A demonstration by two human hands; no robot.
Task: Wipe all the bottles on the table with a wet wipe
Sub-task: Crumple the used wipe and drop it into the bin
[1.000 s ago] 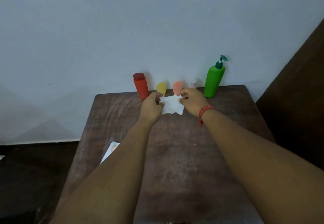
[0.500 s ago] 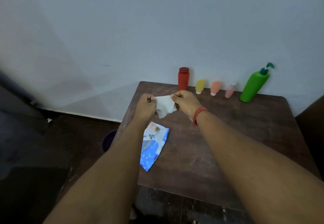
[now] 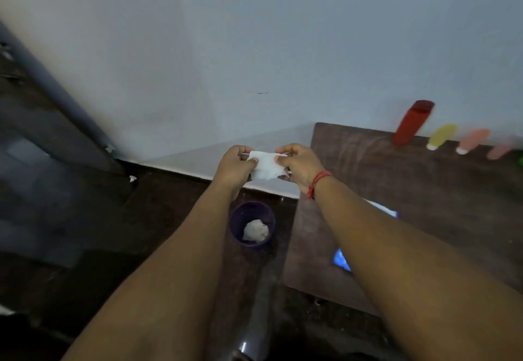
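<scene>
A white wet wipe hangs stretched between my two hands, left of the table and above the floor. My left hand pinches its left edge and my right hand pinches its right edge. On the brown table, along the wall, stand a red bottle, a small yellow bottle, an orange-pink bottle and a pink bottle. A sliver of the green bottle shows at the right edge.
A purple bin with a crumpled white wipe inside stands on the dark floor below my hands, beside the table's left edge. The blue wipes packet lies on the table, mostly hidden by my right forearm. A grey wall runs behind.
The view has swung left and both hands carried the wipe off the table, so they now hold it over the floor above the purple bin. The bottles have not moved.
</scene>
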